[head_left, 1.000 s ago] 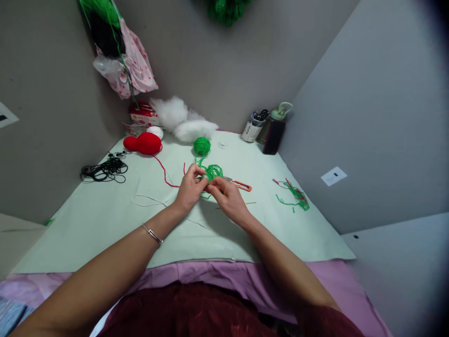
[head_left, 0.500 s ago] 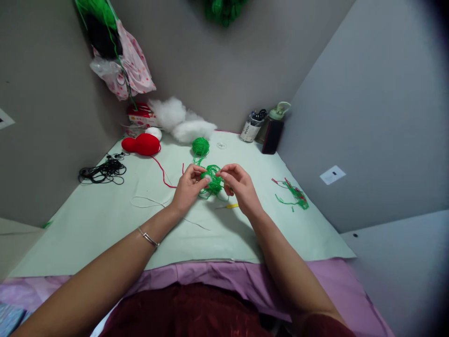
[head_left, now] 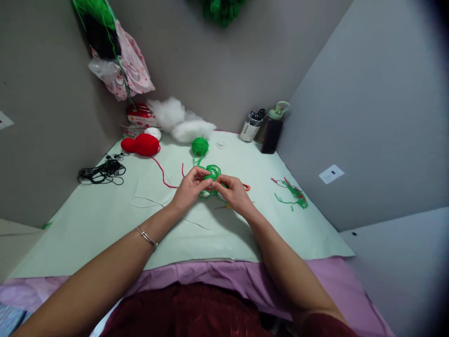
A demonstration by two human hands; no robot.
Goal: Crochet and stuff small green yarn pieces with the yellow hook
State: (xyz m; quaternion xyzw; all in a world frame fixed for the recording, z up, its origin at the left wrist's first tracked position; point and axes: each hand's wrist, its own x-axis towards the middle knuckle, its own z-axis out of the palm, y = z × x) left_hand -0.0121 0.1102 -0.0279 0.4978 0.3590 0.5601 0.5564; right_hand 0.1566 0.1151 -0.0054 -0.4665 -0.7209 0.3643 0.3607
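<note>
My left hand (head_left: 190, 188) is closed on the green yarn (head_left: 213, 171), which lies in loose loops over the table. Close beside it, my right hand (head_left: 234, 193) pinches at the same bunch, thumb and fingertips almost meeting the left thumb. What exactly lies between the fingertips is partly hidden. Strands run back from the loops to a small green yarn ball (head_left: 199, 146). Under my right hand lies a thin tool with a yellow handle (head_left: 228, 206), partly covered. An orange-red loop (head_left: 247, 187), possibly a scissors handle, shows past the right knuckles.
A red stuffed piece (head_left: 142, 144) with a trailing strand and white fluffy stuffing (head_left: 191, 130) sit at the back. Black cord (head_left: 105, 171) lies left, green and red yarn scraps (head_left: 296, 195) right. A pen holder (head_left: 249, 128), bottle (head_left: 278, 112) and phone (head_left: 271, 135) stand back right.
My right hand has moved left and in, so its fingertips now meet the left ones at the green yarn. The orange-red loop has come into sight behind it.
</note>
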